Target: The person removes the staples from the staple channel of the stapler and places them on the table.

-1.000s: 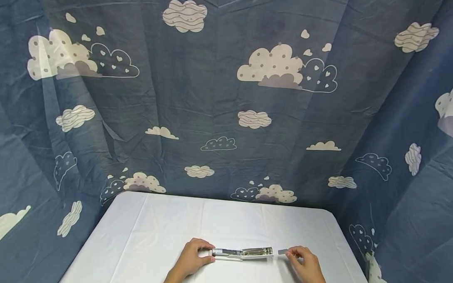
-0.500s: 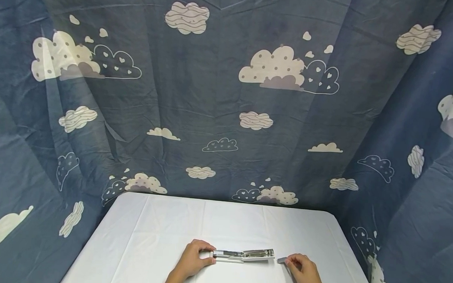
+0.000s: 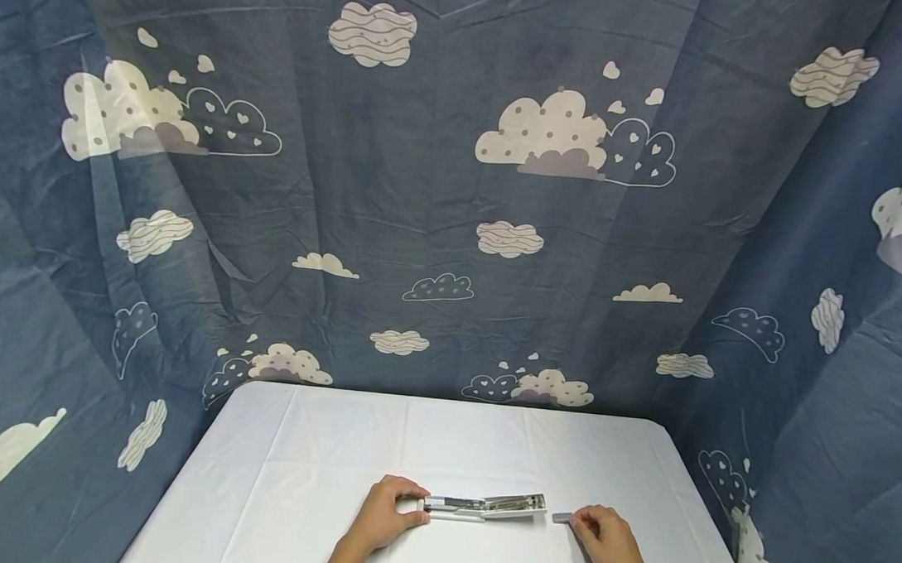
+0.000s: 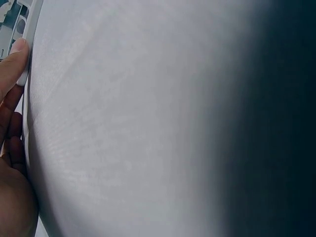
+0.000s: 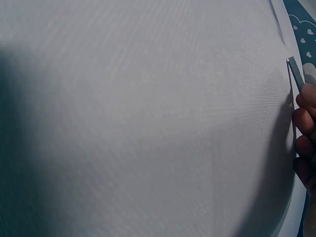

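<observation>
A white stapler (image 3: 514, 506) lies opened out on the white table, its metal inside showing and its right part angled slightly upward. My left hand (image 3: 383, 515) grips the stapler's left end between thumb and fingers; in the left wrist view only that thumb (image 4: 19, 52) and a corner of the stapler (image 4: 30, 24) show at the edge. Just right of the stapler, apart from it, is a short grey strip of staples (image 3: 560, 517). My right hand (image 3: 608, 540) pinches its right end. The right wrist view shows the strip (image 5: 296, 73) sticking out past the fingertips (image 5: 308, 91).
The white-covered table (image 3: 326, 443) stretches behind and to both sides of the hands. A dark blue curtain (image 3: 424, 189) with cloud prints hangs behind the table and along its sides.
My right hand has come slightly nearer to me with the staple strip, and the strip's tilt has changed to nearly level. The left hand and stapler stay in place.
</observation>
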`<state>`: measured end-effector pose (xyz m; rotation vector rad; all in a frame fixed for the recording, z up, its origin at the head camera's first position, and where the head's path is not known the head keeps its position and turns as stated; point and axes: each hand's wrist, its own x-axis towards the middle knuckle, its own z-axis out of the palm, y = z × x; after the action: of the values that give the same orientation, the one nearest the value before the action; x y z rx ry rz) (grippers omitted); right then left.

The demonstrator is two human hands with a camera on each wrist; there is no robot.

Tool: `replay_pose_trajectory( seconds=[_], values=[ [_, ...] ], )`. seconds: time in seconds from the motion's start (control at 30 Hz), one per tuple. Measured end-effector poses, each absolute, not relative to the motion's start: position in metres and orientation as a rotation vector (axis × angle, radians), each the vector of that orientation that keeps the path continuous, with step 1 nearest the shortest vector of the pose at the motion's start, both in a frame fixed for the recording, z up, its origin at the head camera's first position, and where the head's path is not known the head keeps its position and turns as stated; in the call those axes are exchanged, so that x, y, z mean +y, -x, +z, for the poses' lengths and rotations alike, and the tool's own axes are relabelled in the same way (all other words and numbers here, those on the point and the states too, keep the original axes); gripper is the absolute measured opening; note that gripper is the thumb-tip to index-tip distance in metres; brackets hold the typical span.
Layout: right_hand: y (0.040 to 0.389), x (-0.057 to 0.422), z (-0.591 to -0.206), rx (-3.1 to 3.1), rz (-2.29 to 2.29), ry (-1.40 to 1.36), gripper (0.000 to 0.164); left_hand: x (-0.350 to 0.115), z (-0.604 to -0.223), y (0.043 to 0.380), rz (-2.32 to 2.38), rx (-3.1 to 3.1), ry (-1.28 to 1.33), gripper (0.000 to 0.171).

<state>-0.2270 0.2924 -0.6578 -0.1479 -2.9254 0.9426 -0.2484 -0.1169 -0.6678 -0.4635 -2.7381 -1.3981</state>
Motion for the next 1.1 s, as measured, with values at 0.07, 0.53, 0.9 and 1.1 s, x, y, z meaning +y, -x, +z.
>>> replay_pose_trajectory(
  seconds=[0.07,0.53,0.9,1.1],
  values=[
    [0.227,0.293,-0.656,-2.933,0.925,0.145,0.010,-0.116,-0.668,0.249,-1.400,-2.741,0.461,0.031],
    [0.222,0.296,-0.653,-2.949,0.830,0.179,0.008,-0.110,-0.664,0.252,-1.422,-2.745,0.470,0.031],
    [0.215,0.298,-0.659,-2.926,0.785,0.222,0.007,-0.108,-0.669,0.253,-1.435,-2.762,0.465,0.031],
    [0.215,0.291,-0.656,-2.897,0.828,0.187,0.010,-0.114,-0.670,0.251,-1.419,-2.787,0.399,0.031]
  ],
)
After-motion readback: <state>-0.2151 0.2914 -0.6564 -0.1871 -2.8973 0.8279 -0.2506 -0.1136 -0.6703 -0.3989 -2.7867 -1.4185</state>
